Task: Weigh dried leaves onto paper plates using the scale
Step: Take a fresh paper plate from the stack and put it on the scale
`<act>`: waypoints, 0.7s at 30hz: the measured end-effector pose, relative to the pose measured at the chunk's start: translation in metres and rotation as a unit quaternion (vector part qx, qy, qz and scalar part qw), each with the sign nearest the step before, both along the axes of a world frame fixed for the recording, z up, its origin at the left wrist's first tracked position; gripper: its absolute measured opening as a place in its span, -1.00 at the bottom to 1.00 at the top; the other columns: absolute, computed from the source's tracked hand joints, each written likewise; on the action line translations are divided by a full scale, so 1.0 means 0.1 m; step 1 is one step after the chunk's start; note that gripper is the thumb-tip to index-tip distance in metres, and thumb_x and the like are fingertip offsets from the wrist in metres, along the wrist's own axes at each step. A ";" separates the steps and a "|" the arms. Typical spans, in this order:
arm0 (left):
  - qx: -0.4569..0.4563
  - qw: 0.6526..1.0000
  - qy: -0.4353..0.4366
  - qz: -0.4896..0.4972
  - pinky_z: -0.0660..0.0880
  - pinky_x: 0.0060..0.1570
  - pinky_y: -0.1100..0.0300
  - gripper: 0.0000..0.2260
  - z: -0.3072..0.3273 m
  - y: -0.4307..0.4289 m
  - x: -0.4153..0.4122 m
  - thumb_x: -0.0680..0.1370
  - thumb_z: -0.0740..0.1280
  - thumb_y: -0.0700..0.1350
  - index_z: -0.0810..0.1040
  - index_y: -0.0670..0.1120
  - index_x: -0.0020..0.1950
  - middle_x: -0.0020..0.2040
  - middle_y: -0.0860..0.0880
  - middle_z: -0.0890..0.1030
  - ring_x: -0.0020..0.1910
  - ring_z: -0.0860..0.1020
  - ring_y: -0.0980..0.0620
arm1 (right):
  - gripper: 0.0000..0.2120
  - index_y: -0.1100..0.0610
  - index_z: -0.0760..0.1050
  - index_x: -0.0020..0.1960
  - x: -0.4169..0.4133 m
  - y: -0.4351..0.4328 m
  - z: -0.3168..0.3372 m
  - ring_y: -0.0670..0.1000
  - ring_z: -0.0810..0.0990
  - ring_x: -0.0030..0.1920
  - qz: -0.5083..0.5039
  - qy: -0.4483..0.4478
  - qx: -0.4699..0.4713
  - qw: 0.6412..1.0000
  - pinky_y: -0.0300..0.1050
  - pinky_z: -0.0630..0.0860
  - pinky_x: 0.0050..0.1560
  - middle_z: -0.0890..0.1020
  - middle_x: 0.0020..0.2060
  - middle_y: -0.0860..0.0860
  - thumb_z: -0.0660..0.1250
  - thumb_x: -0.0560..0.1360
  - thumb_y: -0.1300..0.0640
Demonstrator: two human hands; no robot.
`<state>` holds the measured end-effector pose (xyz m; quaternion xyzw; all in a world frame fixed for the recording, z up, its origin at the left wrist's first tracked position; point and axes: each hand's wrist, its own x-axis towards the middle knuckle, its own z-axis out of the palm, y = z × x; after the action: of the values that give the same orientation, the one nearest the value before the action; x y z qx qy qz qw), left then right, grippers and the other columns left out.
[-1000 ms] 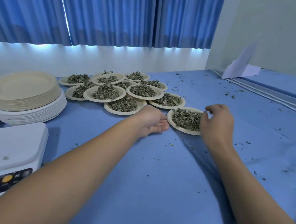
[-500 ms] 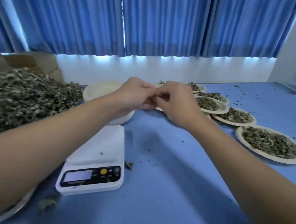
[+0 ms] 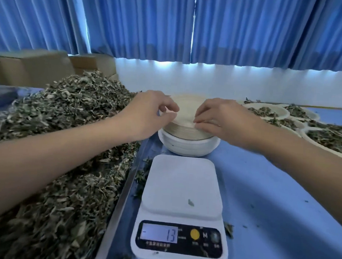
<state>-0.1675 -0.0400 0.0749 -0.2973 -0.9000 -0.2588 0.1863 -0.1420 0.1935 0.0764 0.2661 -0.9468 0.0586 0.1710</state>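
A white digital scale (image 3: 183, 193) sits in front of me on the blue table; its platform holds only one leaf scrap and its display reads -13. Behind it stands a stack of empty paper plates (image 3: 186, 128). My left hand (image 3: 147, 111) pinches the left rim of the top plate. My right hand (image 3: 221, 118) pinches the right rim of that same plate with its fingertips. A big heap of dried leaves (image 3: 64, 142) lies on a metal tray at the left, under my left forearm.
Several paper plates filled with dried leaves (image 3: 327, 138) lie at the right back of the table. Cardboard boxes (image 3: 34, 67) stand behind the leaf heap. Leaf crumbs are scattered over the blue cloth (image 3: 272, 197). Blue curtains hang behind.
My view swung left from the filled plates to the scale and leaf heap. Both hands left the filled plate, met in the air, and now pinch the top plate of the stack.
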 end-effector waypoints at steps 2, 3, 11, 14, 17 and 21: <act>-0.027 0.999 0.015 -0.021 0.47 0.11 0.14 -0.83 -0.04 0.03 -0.03 0.58 0.40 -0.10 0.69 -0.03 0.16 0.05 0.03 0.63 0.01 0.58 0.09 | -0.77 0.05 0.70 0.16 -0.04 0.03 0.00 0.01 0.55 0.15 0.017 0.003 0.009 1.000 0.06 0.45 0.22 0.61 0.15 -0.07 0.32 0.64 0.01; -0.039 0.999 0.021 -0.031 0.45 0.17 0.12 -0.82 -0.06 0.04 -0.04 0.58 0.40 -0.10 0.69 -0.04 0.17 0.06 0.02 0.62 0.04 0.57 0.06 | -0.77 0.05 0.70 0.15 -0.05 0.05 0.00 0.01 0.55 0.13 0.024 0.006 0.017 1.000 0.07 0.46 0.20 0.62 0.14 -0.07 0.31 0.65 0.02; -0.060 0.994 0.032 -0.088 0.42 0.19 0.16 -0.85 -0.12 0.17 -0.12 0.58 0.40 -0.06 0.71 0.00 0.12 0.12 0.08 0.59 0.11 0.55 0.07 | -0.71 0.02 0.69 0.16 -0.10 0.07 0.05 -0.01 0.52 0.16 0.051 0.022 0.096 0.994 0.07 0.46 0.15 0.62 0.15 -0.09 0.21 0.67 -0.01; -0.073 0.992 0.043 -0.098 0.41 0.21 0.09 -0.85 -0.13 0.18 -0.15 0.57 0.42 -0.05 0.71 -0.01 0.11 0.11 0.10 0.59 0.12 0.54 0.06 | -0.69 0.03 0.68 0.17 -0.10 0.07 0.05 0.03 0.53 0.16 0.060 0.034 0.112 0.991 0.07 0.45 0.14 0.63 0.15 -0.08 0.19 0.67 -0.02; -0.075 0.991 0.049 -0.101 0.41 0.24 0.02 -0.85 -0.12 0.17 -0.18 0.57 0.41 -0.05 0.71 0.00 0.10 0.11 0.10 0.59 0.15 0.53 0.04 | -0.71 0.06 0.68 0.17 -0.12 0.07 0.05 0.04 0.55 0.15 0.069 0.050 0.126 0.988 0.01 0.41 0.13 0.64 0.13 -0.05 0.21 0.68 0.02; -0.112 0.985 0.076 -0.107 0.39 0.25 -0.09 -0.83 -0.10 0.16 -0.18 0.59 0.38 -0.03 0.70 0.00 0.13 0.13 0.08 0.60 0.17 0.51 0.00 | -0.68 0.06 0.64 0.20 -0.11 0.05 0.04 0.06 0.53 0.15 0.062 0.075 0.158 0.983 -0.04 0.36 0.16 0.62 0.15 -0.06 0.14 0.70 0.00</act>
<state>-0.1858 -0.0243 0.0646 -0.4296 -0.8694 -0.1514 0.1913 -0.1531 0.1990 0.0804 0.3516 -0.9103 -0.1018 0.1933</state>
